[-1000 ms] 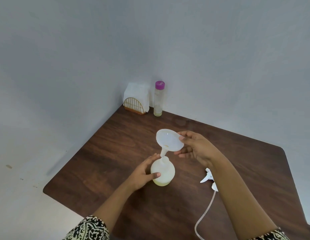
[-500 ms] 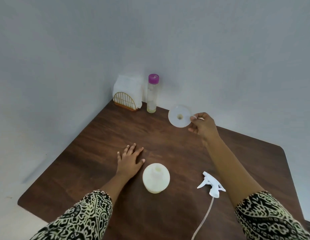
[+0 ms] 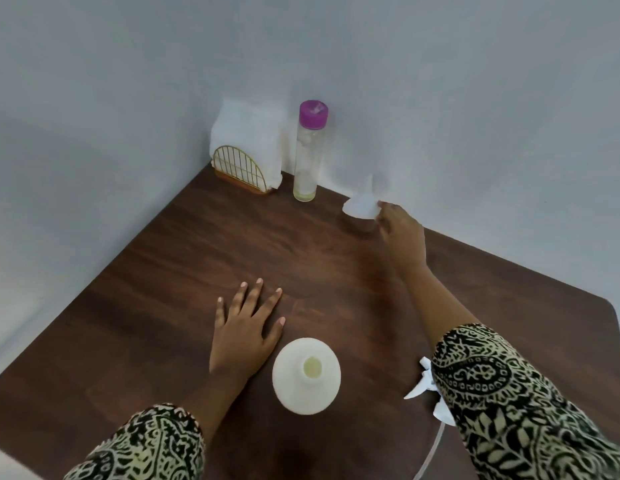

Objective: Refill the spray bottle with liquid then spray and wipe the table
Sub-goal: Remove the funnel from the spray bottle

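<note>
Funnel (image 3: 361,206) is going down mouth-first at about 1 o'clock, pinched by the right hand (image 3: 402,237); best to let go once it sits flat. Left hand (image 3: 244,332) lies open beside the uncapped spray bottle (image 3: 306,375) at 6 o'clock.

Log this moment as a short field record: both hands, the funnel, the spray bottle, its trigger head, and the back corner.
left hand: flat on the table, empty, beside the bottle
right hand: at the funnel's rim
funnel: inverted, spout up, near the wall
spray bottle: upright, uncapped
trigger head: lying on the table, partly behind the right sleeve
back corner: purple-capped bottle, napkin holder
</note>
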{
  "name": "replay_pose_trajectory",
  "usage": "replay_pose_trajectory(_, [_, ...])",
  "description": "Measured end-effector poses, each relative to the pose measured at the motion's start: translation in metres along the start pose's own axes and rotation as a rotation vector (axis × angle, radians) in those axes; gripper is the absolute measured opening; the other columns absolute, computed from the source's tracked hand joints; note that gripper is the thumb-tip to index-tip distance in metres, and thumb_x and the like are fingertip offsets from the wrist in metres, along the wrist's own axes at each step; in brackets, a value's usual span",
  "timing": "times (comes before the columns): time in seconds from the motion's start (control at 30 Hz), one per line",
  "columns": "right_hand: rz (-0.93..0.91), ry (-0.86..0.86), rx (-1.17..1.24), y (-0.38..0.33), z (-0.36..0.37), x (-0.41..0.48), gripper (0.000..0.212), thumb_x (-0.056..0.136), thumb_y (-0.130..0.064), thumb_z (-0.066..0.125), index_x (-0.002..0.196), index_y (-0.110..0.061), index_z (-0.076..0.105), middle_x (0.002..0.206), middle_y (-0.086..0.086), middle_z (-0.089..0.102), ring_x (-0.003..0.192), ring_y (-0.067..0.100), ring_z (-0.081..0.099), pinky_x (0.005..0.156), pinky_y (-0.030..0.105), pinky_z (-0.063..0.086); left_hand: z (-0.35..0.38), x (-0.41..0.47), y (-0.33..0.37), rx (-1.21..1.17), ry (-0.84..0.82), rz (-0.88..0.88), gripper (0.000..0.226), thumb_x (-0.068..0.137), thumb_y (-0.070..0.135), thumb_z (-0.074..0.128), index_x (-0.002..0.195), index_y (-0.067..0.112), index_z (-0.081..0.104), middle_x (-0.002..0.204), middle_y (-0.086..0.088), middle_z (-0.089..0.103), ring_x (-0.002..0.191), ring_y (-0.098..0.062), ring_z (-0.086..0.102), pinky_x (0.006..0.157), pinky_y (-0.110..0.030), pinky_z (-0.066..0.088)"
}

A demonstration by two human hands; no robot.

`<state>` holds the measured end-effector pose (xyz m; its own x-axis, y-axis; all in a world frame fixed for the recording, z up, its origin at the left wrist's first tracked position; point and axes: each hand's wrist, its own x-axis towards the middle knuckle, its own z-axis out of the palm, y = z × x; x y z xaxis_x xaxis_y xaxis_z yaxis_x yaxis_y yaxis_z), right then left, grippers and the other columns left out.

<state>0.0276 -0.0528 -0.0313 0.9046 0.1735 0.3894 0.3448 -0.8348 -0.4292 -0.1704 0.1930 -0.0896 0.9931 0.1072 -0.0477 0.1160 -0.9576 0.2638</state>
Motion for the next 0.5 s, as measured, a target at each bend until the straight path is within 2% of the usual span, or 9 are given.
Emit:
replay_pose_trajectory(0.13, [-0.025,-0.050,-0.148,0.022,0.018,-0.006,0.022,0.088,-0.005,0.057,0.108,-0.005,0.066,0.116,0.008,0.068,0.087,0.033,0.068,0.060,0.033,0.050,0.002,-0.001,-0.001,0.006,0.011,0.002,0.060,0.089,0.059,0.021,0.146,0.042,0.028,0.157,0.003,0.025,0.147,-0.021,0.014,0.115,-0.052,0.010])
replay_pose_trajectory(0.2, [-0.009,-0.126,-0.188,0.030,0.021,-0.010,0.022,0.089,-0.005,0.054,0.108,-0.007,0.066,0.127,0.004,0.063,0.093,0.031,0.068,0.059,0.032,0.049,0.003,-0.001,-0.001,0.003,0.014,0.004,0.059,0.089,0.059,0.022,0.146,0.042,0.029,0.157,0.003,0.026,0.146,-0.021,0.015,0.115,-0.052,0.010])
replay_pose_trajectory(0.33, [-0.006,-0.291,-0.277,0.033,0.019,-0.009,0.025,0.093,-0.007,0.048,0.110,-0.010,0.065,0.147,-0.004,0.046,0.119,0.023,0.057,0.074,0.035,0.053,0.004,-0.001,-0.001,0.016,0.020,0.006,0.058,0.090,0.057,0.026,0.145,0.040,0.033,0.156,0.002,0.030,0.145,-0.022,0.019,0.114,-0.053,0.013])
replay_pose_trajectory(0.5, [-0.080,-0.390,-0.343,0.029,0.016,-0.005,0.034,0.097,-0.010,0.043,0.125,-0.016,0.062,0.152,-0.003,0.038,0.134,0.020,0.043,0.090,0.035,0.048,0.005,-0.001,-0.001,0.026,0.025,0.004,0.058,0.089,0.057,0.027,0.144,0.039,0.035,0.155,0.001,0.032,0.145,-0.023,0.021,0.113,-0.054,0.015])
